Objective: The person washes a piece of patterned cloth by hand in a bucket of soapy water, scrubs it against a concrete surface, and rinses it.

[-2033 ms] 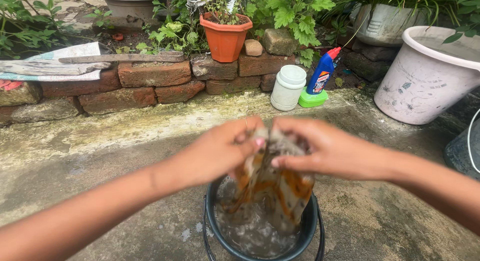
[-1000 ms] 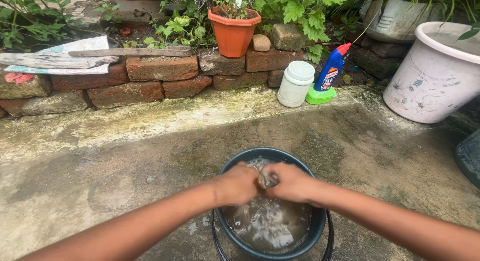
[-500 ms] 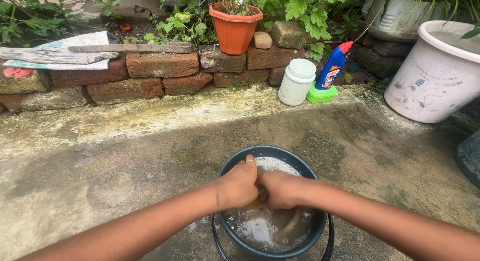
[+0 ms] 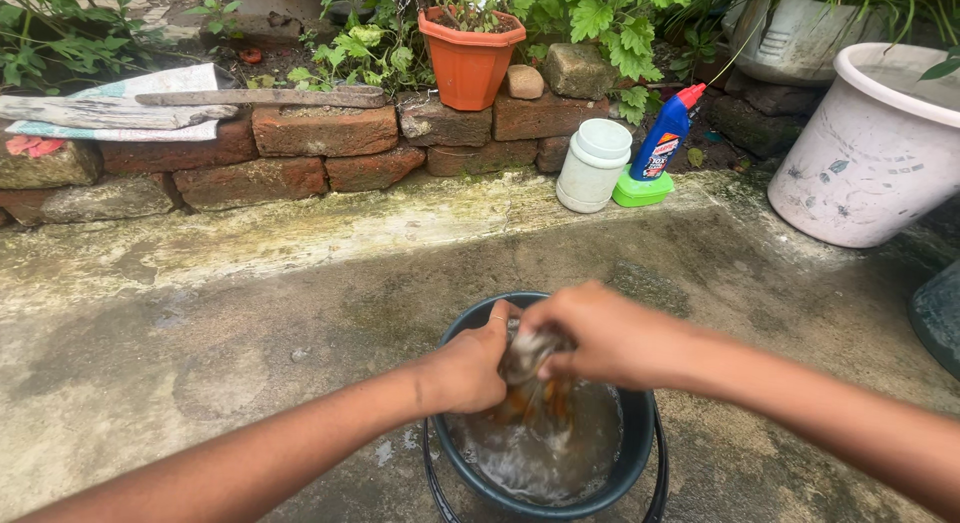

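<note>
Left hand (image 4: 468,368) and right hand (image 4: 600,335) both gripping wet orange cloth (image 4: 532,383), fingers curled tight, over dark bucket (image 4: 640,453) holding sudsy water.

Damp concrete floor (image 4: 200,313), low brick edging (image 4: 320,148), daylight.

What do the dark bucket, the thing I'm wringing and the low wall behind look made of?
Dark bucket: likely plastic, smooth glossy rim, thin dark handle. Cloth: wet woven fabric, orange and pale, bunched between left hand and right hand. Wall: rough, weathered red brick, looks unmortared.
</note>
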